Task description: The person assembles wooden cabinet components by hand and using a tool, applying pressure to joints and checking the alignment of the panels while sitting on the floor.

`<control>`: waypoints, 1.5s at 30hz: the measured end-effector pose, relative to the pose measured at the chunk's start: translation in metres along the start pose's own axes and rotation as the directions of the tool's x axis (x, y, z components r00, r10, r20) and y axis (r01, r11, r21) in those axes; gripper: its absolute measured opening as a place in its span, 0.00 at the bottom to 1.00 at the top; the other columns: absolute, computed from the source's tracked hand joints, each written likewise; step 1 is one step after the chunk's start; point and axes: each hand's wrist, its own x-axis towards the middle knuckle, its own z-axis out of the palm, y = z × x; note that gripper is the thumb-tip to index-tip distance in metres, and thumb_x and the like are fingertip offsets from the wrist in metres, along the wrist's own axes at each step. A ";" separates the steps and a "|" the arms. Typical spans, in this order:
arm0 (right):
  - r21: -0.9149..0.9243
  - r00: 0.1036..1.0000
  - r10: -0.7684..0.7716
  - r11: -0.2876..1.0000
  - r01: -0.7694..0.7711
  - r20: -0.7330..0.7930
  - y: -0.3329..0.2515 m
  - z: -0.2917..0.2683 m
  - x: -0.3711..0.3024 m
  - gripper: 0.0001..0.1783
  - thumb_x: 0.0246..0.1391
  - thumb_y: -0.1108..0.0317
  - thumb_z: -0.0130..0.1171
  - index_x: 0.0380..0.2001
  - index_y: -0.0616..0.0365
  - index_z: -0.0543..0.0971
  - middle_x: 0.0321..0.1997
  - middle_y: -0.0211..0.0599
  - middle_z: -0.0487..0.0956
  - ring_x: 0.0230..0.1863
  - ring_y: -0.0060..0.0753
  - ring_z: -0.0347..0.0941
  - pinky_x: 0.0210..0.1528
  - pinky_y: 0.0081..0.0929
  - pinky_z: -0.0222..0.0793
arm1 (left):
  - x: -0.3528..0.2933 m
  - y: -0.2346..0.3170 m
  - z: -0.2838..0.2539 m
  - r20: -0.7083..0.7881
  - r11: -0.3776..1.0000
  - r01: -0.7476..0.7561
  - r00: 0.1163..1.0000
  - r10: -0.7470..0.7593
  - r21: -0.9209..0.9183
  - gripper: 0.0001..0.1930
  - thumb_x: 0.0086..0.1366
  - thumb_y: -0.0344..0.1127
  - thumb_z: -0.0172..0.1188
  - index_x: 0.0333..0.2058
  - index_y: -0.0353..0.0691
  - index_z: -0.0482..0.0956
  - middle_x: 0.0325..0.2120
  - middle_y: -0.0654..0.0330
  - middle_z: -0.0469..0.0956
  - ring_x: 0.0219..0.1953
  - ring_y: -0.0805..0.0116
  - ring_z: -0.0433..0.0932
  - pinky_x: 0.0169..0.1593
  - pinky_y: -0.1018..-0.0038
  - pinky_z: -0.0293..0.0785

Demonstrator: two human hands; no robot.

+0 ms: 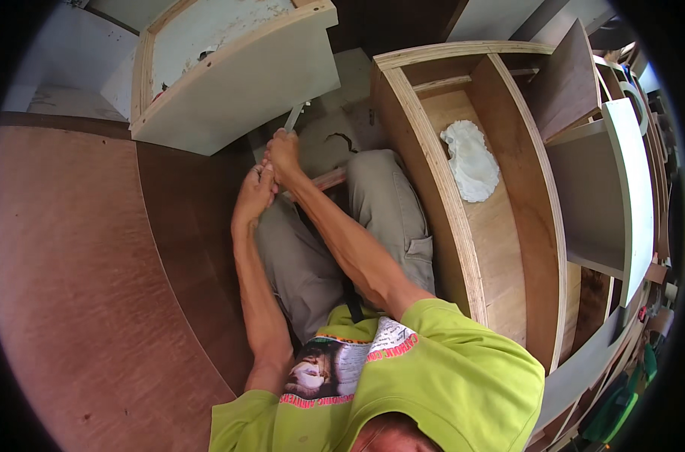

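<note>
A carpentry workshop crowded with plywood cabinets and boards.

A broad reddish-brown plywood sheet (71, 286) is filling the left side, bending with the lens. A pale cabinet box (237, 75) is lying at the top, its face smooth and light. To the right an open plywood cabinet (463, 248) is showing layered edges and a white lump of putty (470, 160) on its inner panel. Grey panels (621, 181) are leaning at the far right, with green tools (621, 407) below. Daylight is falling evenly.

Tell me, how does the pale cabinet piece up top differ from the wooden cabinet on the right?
The pale cabinet has a smooth light facing; the wooden cabinet shows bare brown plywood. The wooden one lies open with a white lump inside; no contents show in the pale one. Both have layered plywood edges.
</note>
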 end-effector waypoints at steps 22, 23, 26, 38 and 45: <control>-0.021 0.994 0.035 0.999 -0.033 0.107 0.031 0.008 0.026 0.15 0.63 0.64 0.37 0.22 0.57 0.61 0.13 0.31 0.61 0.10 0.27 0.58 0.09 0.28 0.53 | 0.017 -0.044 -0.008 -0.111 0.992 -0.087 0.991 0.077 -0.086 0.19 0.69 0.51 0.46 0.30 0.40 0.68 0.18 0.66 0.67 0.15 0.80 0.62 0.18 0.80 0.58; -0.020 0.995 0.036 0.999 -0.034 0.096 0.034 0.002 0.016 0.14 0.63 0.64 0.36 0.23 0.57 0.61 0.13 0.31 0.60 0.10 0.27 0.58 0.09 0.28 0.53 | 0.006 -0.044 -0.008 -0.090 0.994 -0.076 0.994 0.069 -0.080 0.20 0.69 0.53 0.46 0.30 0.40 0.67 0.18 0.65 0.67 0.15 0.80 0.61 0.18 0.80 0.57; 0.029 0.997 0.016 0.999 -0.018 0.080 0.039 -0.001 0.010 0.12 0.63 0.64 0.37 0.26 0.57 0.62 0.14 0.31 0.60 0.10 0.27 0.59 0.09 0.28 0.54 | -0.001 -0.043 -0.010 -0.093 0.996 -0.079 0.993 0.076 -0.032 0.20 0.69 0.53 0.47 0.29 0.40 0.67 0.19 0.65 0.68 0.14 0.80 0.60 0.18 0.80 0.57; 0.016 0.990 0.098 0.995 -0.100 0.104 0.053 0.011 0.009 0.07 0.60 0.66 0.39 0.28 0.55 0.61 0.14 0.31 0.60 0.11 0.24 0.55 0.11 0.27 0.54 | -0.005 -0.051 -0.019 -0.212 0.996 -0.083 0.974 0.085 0.016 0.18 0.69 0.50 0.47 0.28 0.41 0.68 0.17 0.68 0.67 0.14 0.80 0.61 0.18 0.80 0.56; -0.102 0.999 -0.010 0.995 0.007 -0.032 0.069 0.033 0.015 0.10 0.62 0.66 0.39 0.28 0.59 0.63 0.16 0.35 0.63 0.12 0.31 0.60 0.11 0.30 0.59 | 0.007 -0.064 -0.045 -0.172 0.995 -0.096 0.980 0.099 0.026 0.21 0.69 0.52 0.46 0.28 0.39 0.70 0.18 0.66 0.68 0.20 0.78 0.63 0.24 0.79 0.60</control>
